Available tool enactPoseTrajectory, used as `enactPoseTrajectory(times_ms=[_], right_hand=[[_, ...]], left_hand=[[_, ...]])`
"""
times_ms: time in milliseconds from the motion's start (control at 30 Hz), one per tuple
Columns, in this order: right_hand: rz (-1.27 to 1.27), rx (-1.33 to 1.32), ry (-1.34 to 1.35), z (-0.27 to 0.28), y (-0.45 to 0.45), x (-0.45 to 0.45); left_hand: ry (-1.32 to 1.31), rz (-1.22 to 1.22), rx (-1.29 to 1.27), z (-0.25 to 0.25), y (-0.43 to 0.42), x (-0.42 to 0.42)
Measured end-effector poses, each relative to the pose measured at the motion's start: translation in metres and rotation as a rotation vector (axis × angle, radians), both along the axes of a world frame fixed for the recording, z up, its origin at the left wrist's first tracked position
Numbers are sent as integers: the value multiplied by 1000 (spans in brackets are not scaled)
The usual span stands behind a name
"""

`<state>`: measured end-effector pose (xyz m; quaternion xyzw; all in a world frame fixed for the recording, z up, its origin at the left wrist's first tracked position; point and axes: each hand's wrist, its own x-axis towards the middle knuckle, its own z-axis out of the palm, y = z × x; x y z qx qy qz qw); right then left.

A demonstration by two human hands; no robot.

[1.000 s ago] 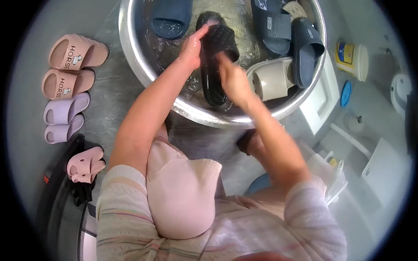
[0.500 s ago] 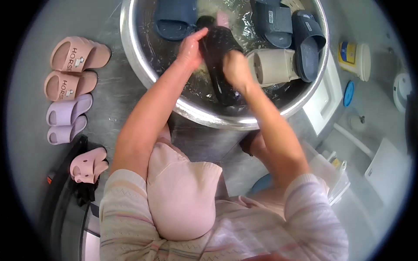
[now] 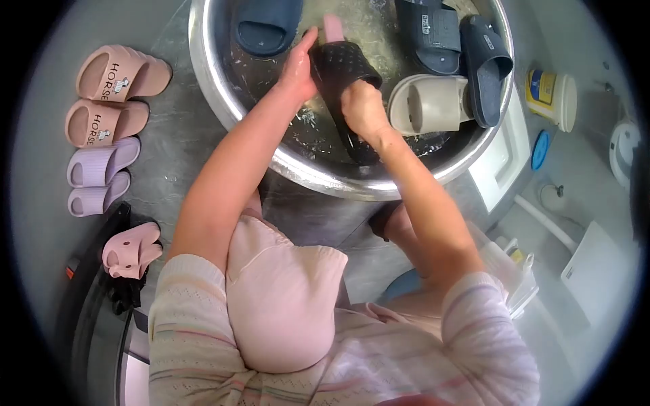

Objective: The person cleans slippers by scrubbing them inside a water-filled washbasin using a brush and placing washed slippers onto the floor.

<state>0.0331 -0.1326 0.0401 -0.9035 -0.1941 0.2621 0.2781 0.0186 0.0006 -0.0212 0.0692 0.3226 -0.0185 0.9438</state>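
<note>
A wet black slide slipper (image 3: 345, 62) with a dotted strap is held over the water in a large metal basin (image 3: 291, 166). My left hand (image 3: 298, 73) grips its left side, thumb stretched along the edge, the other fingers mostly hidden. At the strap's opening my right hand (image 3: 365, 111) is closed in a fist; what it holds is hidden. A pink strip-like piece (image 3: 333, 28) sticks out beyond the far end of the strap. Around them in the basin are a navy slipper (image 3: 267, 30), a beige slipper (image 3: 430, 105) and two more dark slippers (image 3: 437, 40).
Along the left floor stand tan slippers (image 3: 122, 74), lilac slippers (image 3: 101, 166) and pink slippers (image 3: 132, 250). To the right are a white tray (image 3: 497, 162), a yellow-labelled bucket (image 3: 552, 98) and a blue lid (image 3: 540, 150). Pale pink cloth (image 3: 284, 304) covers my knee.
The right fist has shifted slightly left at the strap. The pink piece shows a little further left and lower. Other slippers in the basin appear slightly shifted, as does the whole view.
</note>
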Motion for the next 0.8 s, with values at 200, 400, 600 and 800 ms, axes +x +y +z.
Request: enactPoseTrajectory(times_ms=[200, 400, 600, 800], right_hand=[[197, 225, -111, 21, -32, -33], [267, -131, -124, -36, -9, 12], [154, 19, -131, 1, -39, -9], [203, 0, -139, 4, -24, -12]], left_hand=[[68, -12, 11, -1, 3, 1], [179, 135, 291, -12, 8, 0], [169, 75, 326, -14, 0, 5], [158, 137, 405, -14, 9, -3]])
